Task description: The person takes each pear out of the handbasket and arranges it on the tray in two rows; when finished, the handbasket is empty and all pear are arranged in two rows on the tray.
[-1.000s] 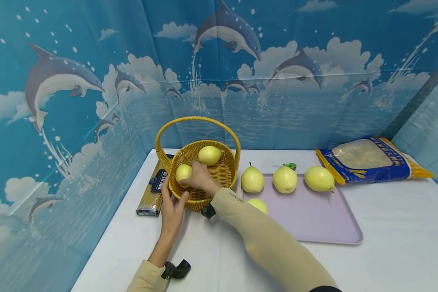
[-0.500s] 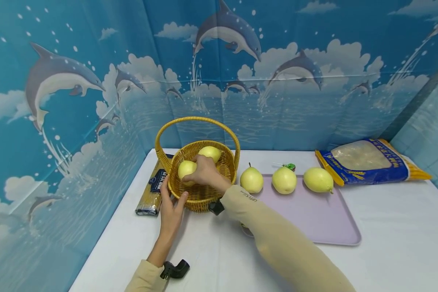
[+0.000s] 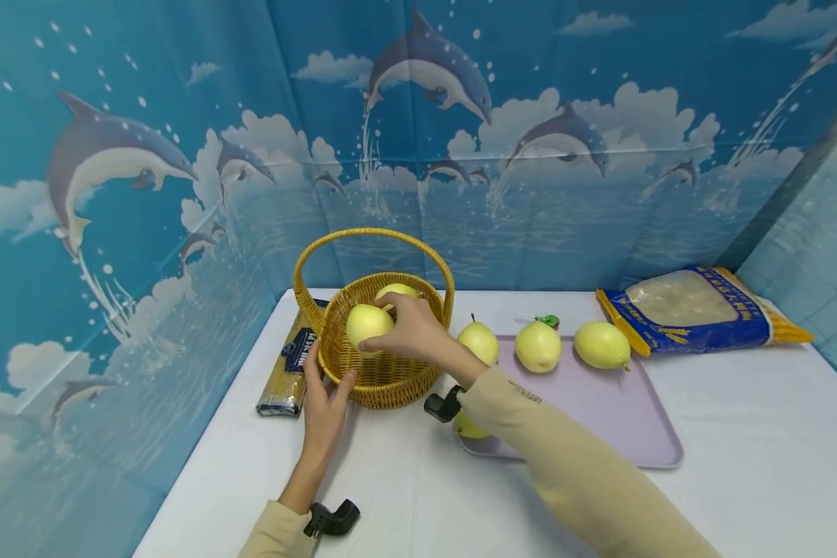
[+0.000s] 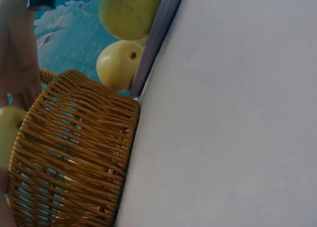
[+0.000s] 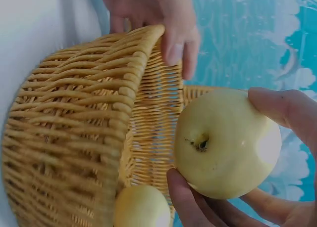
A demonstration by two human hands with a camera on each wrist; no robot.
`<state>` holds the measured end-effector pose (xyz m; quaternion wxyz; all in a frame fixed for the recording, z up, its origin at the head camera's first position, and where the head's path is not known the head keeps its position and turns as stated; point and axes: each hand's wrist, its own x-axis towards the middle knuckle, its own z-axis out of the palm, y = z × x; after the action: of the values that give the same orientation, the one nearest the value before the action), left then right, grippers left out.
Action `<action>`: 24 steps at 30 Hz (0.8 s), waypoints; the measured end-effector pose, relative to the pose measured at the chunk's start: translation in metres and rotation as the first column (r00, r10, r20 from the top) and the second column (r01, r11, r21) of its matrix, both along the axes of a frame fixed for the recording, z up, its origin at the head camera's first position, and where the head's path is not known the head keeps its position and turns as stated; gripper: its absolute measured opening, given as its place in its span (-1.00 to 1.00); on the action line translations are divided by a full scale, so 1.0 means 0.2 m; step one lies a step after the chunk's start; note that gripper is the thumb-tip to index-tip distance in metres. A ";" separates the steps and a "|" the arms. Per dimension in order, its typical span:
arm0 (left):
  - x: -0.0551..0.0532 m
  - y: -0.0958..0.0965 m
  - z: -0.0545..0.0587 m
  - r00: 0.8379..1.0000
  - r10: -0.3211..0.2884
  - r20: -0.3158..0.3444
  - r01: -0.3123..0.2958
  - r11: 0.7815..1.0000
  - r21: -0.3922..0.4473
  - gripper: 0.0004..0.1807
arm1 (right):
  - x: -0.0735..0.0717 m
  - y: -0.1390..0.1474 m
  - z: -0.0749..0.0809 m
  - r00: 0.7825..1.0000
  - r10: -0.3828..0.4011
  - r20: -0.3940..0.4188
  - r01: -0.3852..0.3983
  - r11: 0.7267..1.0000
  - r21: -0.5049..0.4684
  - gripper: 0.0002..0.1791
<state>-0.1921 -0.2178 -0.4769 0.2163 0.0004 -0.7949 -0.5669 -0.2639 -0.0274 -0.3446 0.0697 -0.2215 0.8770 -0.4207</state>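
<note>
A pale yellow-green pear (image 3: 368, 325) is pinched between the thumb and fingers of my right hand (image 3: 418, 332). In the right wrist view this pear (image 5: 228, 145) is up at the basket opening, its dimpled end facing the camera. My left hand (image 3: 324, 411) grips the near left rim of the wicker basket (image 3: 387, 397), which has a tall arched handle. Another pear (image 3: 396, 291) lies inside, partly hidden behind my right hand. On the lilac tray (image 3: 600, 422) stand several more pears, including one at its back left corner (image 3: 479, 342) and one partly behind my right sleeve (image 3: 469, 426).
A pack of spaghetti (image 3: 284, 384) lies left of the basket, partly behind it. At the back right lies a blue and yellow bag (image 3: 697, 310). A small green-wrapped item (image 3: 549, 320) sits behind the tray. A dolphin-print curtain (image 3: 418, 194) backs the table.
My right hand has lifted the pear from the basket's left side, up and to the right. My left hand has kept its place on the rim.
</note>
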 end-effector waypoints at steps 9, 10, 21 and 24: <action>0.00 0.01 0.00 1.000 0.000 -0.016 0.001 1.000 0.014 -0.13 | 0.06 0.18 -0.01 0.999 -0.008 -0.031 0.007 1.000 -0.022 -0.13; 0.00 0.01 0.00 1.000 -0.003 -0.017 0.003 1.000 0.014 -0.13 | 0.07 0.21 -0.02 0.999 -0.013 -0.035 0.012 0.999 -0.033 -0.13; 0.01 0.01 -0.01 1.000 0.001 0.000 -0.001 1.000 -0.006 -0.12 | 0.17 0.51 -0.12 0.994 -0.100 0.036 0.105 0.977 -0.183 -0.21; 0.01 0.00 -0.01 1.000 -0.001 0.002 0.001 1.000 0.000 -0.12 | 0.19 0.58 -0.12 0.991 -0.121 0.064 0.132 0.968 -0.213 -0.24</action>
<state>-0.1894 -0.2180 -0.4781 0.2150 0.0006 -0.7951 -0.5671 -0.2256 0.0880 -0.3690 0.0403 -0.1607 0.8361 -0.5229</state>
